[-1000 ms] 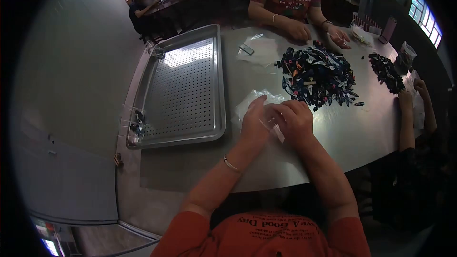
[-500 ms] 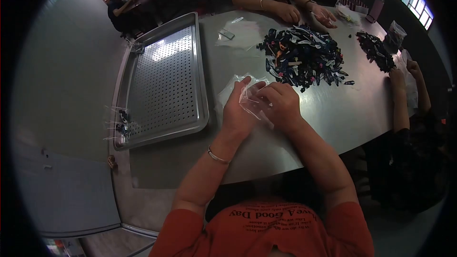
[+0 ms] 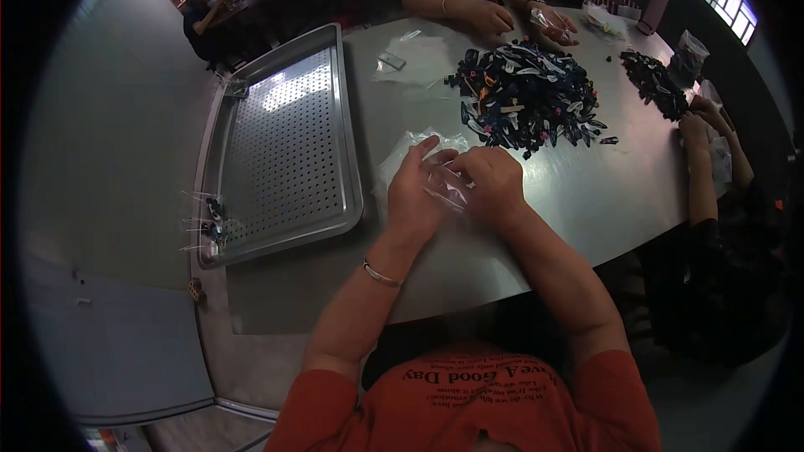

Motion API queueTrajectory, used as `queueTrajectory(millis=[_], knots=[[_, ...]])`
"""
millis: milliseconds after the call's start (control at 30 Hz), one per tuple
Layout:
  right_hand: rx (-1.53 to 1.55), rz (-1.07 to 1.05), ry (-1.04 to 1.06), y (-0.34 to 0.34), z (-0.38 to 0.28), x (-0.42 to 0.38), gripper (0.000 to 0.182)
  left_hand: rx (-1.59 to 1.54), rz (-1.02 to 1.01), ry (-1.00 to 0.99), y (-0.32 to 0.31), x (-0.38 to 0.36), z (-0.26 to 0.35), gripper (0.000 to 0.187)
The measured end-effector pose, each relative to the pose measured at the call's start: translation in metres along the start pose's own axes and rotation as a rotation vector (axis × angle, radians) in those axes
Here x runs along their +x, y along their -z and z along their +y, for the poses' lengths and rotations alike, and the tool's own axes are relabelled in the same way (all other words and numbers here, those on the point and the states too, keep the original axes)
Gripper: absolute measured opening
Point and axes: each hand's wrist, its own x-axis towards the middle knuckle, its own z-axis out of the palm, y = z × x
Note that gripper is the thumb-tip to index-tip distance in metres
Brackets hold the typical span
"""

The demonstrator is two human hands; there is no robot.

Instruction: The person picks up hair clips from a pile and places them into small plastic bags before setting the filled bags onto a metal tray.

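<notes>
A small clear plastic bag (image 3: 450,187) is between my two hands, its film shiny and creased. My left hand (image 3: 410,194) holds it from the left, thumb raised and fingers partly curled behind the film. From the right, my right hand (image 3: 496,186) grips the bag with bent fingers, the tips partly hidden. Under and behind my left hand lie more clear plastic bags (image 3: 392,161) on the metal table. Just beyond my hands is a heap of mostly dark hair clips (image 3: 529,100), with a few orange, pink and pale pieces.
A perforated metal tray (image 3: 350,169) stands at left, with small packed bags (image 3: 215,219) at its near corner. Across the metal table (image 3: 419,285), a co-worker's hand (image 3: 554,27) holds clear film. Another person's hands (image 3: 697,124) are at the right beside a smaller dark pile (image 3: 655,84).
The bag between my hands has turned and looks more bunched, with my right fingers closer over it. Across the table, the co-worker's hands have shifted slightly. The person at right has brought both hands together.
</notes>
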Motion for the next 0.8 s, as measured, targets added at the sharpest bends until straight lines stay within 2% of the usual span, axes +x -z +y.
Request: queueTrajectory(millis=[67,100,167,500,567,600,667,800], knots=[[-0.084,-0.018,0.027,-0.001,0.003,-0.001,0.021,-0.211,0.018,0.061,-0.004,-0.001,0.003,0.038],[-0.086,-0.018,0.027,-0.002,0.003,0.001,0.021,-0.212,0.017,0.061,-0.005,-0.001,0.001,0.038],[-0.108,0.068,0.071,-0.005,0.004,0.003,0.024,-0.091,0.002,-0.046,-0.007,0.0,-0.003,0.043],[-0.073,-0.019,-0.001,-0.004,0.005,-0.005,0.024,-0.06,-0.001,0.013,0.0,-0.001,-0.004,0.043],[-0.053,0.011,0.043,-0.005,0.006,-0.004,0.028,0.171,-0.041,-0.082,0.005,0.001,-0.007,0.043],[-0.053,0.011,0.045,-0.006,0.006,-0.004,0.028,0.17,-0.041,-0.084,0.003,0.001,-0.006,0.043],[-0.063,0.059,0.061,-0.007,0.004,-0.003,0.029,-0.095,0.063,0.005,-0.002,0.001,-0.004,0.038],[-0.044,0.039,0.076,0.003,0.006,0.0,0.027,-0.209,0.097,0.084,-0.001,0.0,0.003,0.046]])
